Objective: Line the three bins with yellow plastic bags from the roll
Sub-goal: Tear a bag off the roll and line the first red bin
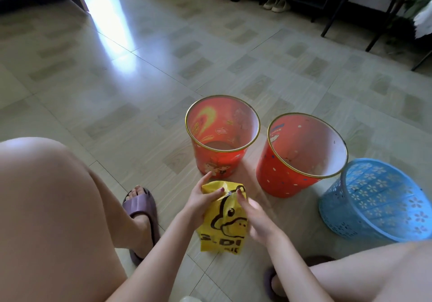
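Two hands, left [201, 202] and right [256, 217], pinching a yellow bag [223, 222] near three unlined bins [222, 135] on the floor [117, 91].

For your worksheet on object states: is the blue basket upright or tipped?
Upright. The blue basket stands on the floor with its open rim facing up.

Three bins on the floor, all beyond the hands.

The bag [222, 217] hangs between the left hand [202, 202] and right hand [256, 218], above the floor [117, 79]. Straight ahead of the hands stands the first bin [222, 138]; the second bin [301, 156] is just to its right, and the third bin [371, 199], tilted, touches the second, to the right of the hands. A slipper [140, 210] lies left of the hands.
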